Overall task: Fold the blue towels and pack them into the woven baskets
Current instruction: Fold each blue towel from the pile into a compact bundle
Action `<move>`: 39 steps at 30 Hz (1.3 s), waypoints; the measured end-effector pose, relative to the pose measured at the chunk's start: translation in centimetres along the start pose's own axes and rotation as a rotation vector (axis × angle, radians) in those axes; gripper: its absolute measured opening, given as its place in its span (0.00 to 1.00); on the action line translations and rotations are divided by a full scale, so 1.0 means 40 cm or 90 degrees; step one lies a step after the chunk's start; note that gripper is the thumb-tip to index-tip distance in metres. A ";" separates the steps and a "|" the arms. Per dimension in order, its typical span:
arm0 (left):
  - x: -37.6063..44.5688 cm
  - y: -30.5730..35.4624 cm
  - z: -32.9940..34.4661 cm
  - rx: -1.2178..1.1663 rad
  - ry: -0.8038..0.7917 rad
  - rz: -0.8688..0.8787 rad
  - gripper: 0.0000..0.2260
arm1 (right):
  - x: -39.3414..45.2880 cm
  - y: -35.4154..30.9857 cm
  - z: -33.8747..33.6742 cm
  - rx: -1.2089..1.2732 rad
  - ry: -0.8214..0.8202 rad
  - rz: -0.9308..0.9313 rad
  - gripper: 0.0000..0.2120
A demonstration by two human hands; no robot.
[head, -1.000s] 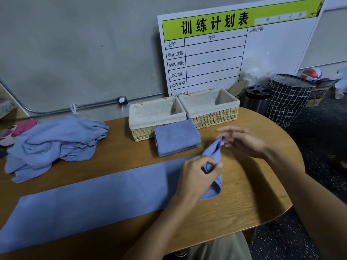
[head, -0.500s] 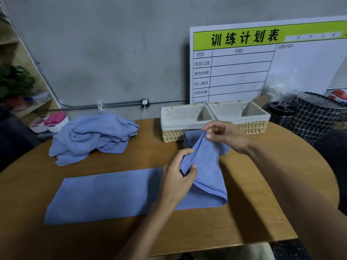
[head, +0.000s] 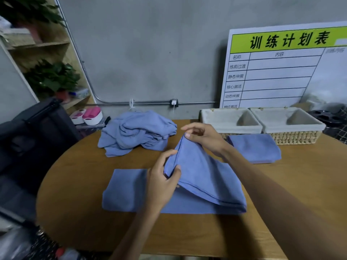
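A blue towel (head: 202, 184) lies across the middle of the wooden counter (head: 75, 212), partly folded over itself. Its right part is doubled, with a stitched hem running along the fold's lower edge, and 1 end is lifted off the surface into a peak. The left hand (head: 162, 177) pinches the raised edge low down, thumb and fingers curled round the cloth. The right hand (head: 201, 136) pinches the top corner of the same edge between thumb and forefinger, its other fingers loosely spread above. The flat left part of the towel rests on the counter just beside the left wrist.

Behind it, toward the wall, a heap of unfolded blue towels (head: 137, 132) sits in a crumpled pile. To the right, 1 folded towel (head: 257, 147) lies flat on the counter, touching the front of the woven baskets. The 2 baskets stand side by side against the back edge: the left basket (head: 229, 121) and the right basket (head: 293, 137), both lined with pale cloth and holding no towels that can be seen.

A white board with a green header (head: 281, 68) leans on the grey wall behind the baskets. At far left stand a shelf with potted plants (head: 50, 77) and a pink-and-white container (head: 90, 115).
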State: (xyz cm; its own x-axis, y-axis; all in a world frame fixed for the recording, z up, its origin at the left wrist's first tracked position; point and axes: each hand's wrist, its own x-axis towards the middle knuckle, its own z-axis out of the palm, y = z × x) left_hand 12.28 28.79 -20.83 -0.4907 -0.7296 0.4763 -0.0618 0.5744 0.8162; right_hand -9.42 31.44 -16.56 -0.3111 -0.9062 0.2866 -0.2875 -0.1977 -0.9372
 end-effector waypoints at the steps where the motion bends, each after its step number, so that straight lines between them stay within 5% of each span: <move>1: -0.004 -0.009 -0.022 -0.004 0.006 -0.012 0.16 | 0.015 0.000 0.027 -0.006 -0.001 -0.002 0.11; 16: -0.038 -0.161 -0.334 0.192 0.141 0.035 0.11 | 0.182 0.041 0.423 -0.061 -0.058 -0.067 0.05; 21: -0.082 -0.245 -0.359 0.353 0.088 -0.148 0.17 | 0.180 0.148 0.545 -0.218 -0.073 -0.012 0.13; 25: -0.097 -0.261 -0.373 0.462 0.043 -0.231 0.19 | 0.131 0.189 0.527 -0.400 0.027 -0.055 0.11; 29: -0.079 -0.243 -0.340 0.540 0.080 -0.144 0.16 | 0.072 0.196 0.428 -0.455 0.150 -0.041 0.07; 34: -0.001 -0.207 -0.150 0.446 -0.129 -0.009 0.25 | -0.001 0.180 0.335 -0.509 0.191 -0.014 0.07; 37: 0.004 -0.245 -0.087 0.567 -0.301 -0.080 0.36 | -0.071 0.218 0.263 -0.571 0.158 0.012 0.10; 39: -0.005 -0.274 -0.088 0.613 -0.321 -0.107 0.39 | -0.112 0.242 0.203 -0.620 0.122 0.053 0.13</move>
State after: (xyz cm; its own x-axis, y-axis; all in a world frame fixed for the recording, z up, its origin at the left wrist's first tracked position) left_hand 16.12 21.34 -28.73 -0.6973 -0.7166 0.0160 -0.7061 0.6905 0.1570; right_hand -3.44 30.55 -28.54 -0.4804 -0.8103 0.3356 -0.8496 0.3349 -0.4075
